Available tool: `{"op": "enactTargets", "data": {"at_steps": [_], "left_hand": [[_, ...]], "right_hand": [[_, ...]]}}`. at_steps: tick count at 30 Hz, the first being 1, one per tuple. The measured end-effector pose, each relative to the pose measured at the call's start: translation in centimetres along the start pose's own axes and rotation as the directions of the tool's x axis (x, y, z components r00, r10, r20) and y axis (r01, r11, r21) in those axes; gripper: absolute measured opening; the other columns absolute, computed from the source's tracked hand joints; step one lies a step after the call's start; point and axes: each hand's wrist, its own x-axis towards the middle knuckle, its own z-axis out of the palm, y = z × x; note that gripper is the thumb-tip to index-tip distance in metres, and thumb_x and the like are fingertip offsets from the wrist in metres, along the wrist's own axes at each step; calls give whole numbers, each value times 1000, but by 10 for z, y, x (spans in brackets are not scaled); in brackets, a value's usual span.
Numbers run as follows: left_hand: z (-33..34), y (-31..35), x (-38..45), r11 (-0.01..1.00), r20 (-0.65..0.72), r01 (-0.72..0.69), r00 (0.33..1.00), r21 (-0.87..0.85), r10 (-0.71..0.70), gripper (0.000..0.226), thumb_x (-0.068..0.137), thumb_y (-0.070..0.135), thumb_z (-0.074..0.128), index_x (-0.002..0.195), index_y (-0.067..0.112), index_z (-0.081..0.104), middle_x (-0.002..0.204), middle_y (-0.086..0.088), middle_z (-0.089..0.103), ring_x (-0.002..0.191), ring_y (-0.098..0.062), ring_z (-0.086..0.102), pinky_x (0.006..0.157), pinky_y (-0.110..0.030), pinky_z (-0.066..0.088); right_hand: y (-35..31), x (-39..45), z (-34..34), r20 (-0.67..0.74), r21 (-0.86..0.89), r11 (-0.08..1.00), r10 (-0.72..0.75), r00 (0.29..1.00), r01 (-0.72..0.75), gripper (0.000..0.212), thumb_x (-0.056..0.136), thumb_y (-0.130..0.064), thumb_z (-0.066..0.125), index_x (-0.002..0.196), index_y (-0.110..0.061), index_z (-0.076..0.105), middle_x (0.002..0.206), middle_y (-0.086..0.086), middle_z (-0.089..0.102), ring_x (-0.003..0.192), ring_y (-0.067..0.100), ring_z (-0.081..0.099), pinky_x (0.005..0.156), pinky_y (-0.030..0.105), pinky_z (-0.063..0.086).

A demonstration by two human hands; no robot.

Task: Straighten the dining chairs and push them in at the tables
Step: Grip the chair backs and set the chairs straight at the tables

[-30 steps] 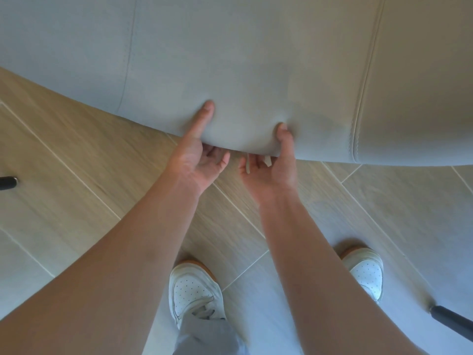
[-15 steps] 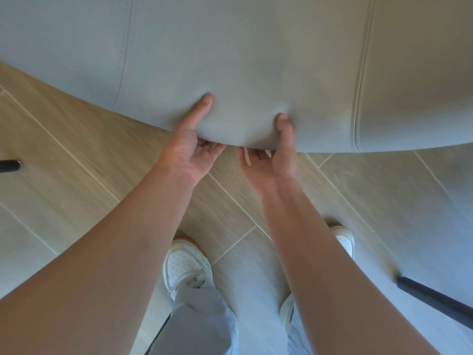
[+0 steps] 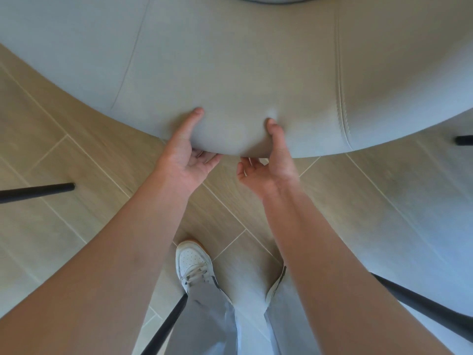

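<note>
Grey fabric fills the upper half of the head view: the curved, upholstered back of a dining chair [image 3: 243, 73], seen from above and behind, with stitched seams running down it on the left and right. Both of the person's bare arms reach forward to its lower rim. The left hand [image 3: 188, 160] grips the edge with its thumb pressed flat on the outer fabric and its fingers curled underneath. The right hand [image 3: 266, 165] does likewise just beside it, thumb dug into the padding so the fabric dimples, fingers hooked beneath the rim. The two hands are close together but not touching.

Below the chair lies a floor [image 3: 76, 155] of pale, wood-look tiles with thin light grout lines. Thin black chair legs [image 3: 38, 191] stick into view at the left edge, the right edge, and the bottom on both sides of the person. One white perforated sneaker [image 3: 192, 260] with a tan sole edge stands on the tiles between the arms, under light grey trousers [image 3: 212, 319].
</note>
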Motion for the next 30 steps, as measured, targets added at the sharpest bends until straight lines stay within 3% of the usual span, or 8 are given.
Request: {"op": "enactTargets", "data": {"at_steps": [4, 14, 18, 22, 27, 30], "left_hand": [[28, 29, -36, 1000, -27, -1, 1000, 27, 2, 39, 83, 33, 80, 113, 18, 59, 120, -11, 64, 114, -26, 64, 102, -48, 52], [132, 121, -130, 993, -158, -3, 987, 116, 21, 45, 74, 48, 84, 97, 20, 56, 107, -6, 65, 99, -21, 67, 93, -41, 55], [168, 155, -151, 979, -164, -19, 985, 203, 53, 44, 73, 52, 83, 94, 24, 56, 108, -4, 66, 98, -20, 67, 90, -39, 57], [188, 179, -157, 967, -162, -43, 983, 252, 86, 48, 72, 53, 82, 107, 27, 61, 112, -1, 68, 96, -19, 70, 84, -38, 58], [206, 202, -162, 972, -131, -78, 985, 222, 109, 59, 70, 52, 84, 121, 29, 64, 109, 3, 74, 94, -18, 73, 68, -33, 59], [199, 207, -166, 958, -5, -174, 984, 228, 180, 72, 64, 54, 87, 128, 33, 60, 119, 5, 73, 100, -18, 74, 67, -36, 62]], "right_hand": [[-28, -43, 32, -19, -19, 1000, 24, 1000, -25, 37, 79, -48, 76, 98, -23, 55, 121, 4, 60, 109, 18, 59, 107, 41, 42], [-116, -149, 124, -67, -140, 990, 3, 998, -12, 39, 77, -53, 77, 92, -23, 56, 117, -1, 65, 102, 17, 63, 105, 40, 44], [-143, -167, 156, -91, -162, 986, -60, 994, 45, 63, 69, -58, 80, 117, -21, 61, 113, -4, 68, 95, 13, 64, 102, 36, 47], [-150, -176, 179, -98, -185, 966, -203, 974, 182, 86, 58, -69, 78, 130, -27, 58, 119, -10, 69, 106, 12, 66, 93, 34, 52], [-161, -182, 204, -115, -27, 938, -346, 931, 345, 63, 77, -46, 82, 129, -19, 61, 119, -3, 72, 105, 16, 71, 85, 36, 62], [-176, -187, 217, -124, -51, 934, -356, 926, 352, 63, 76, -46, 82, 128, -16, 61, 119, 0, 72, 105, 18, 71, 78, 35, 63]]}}
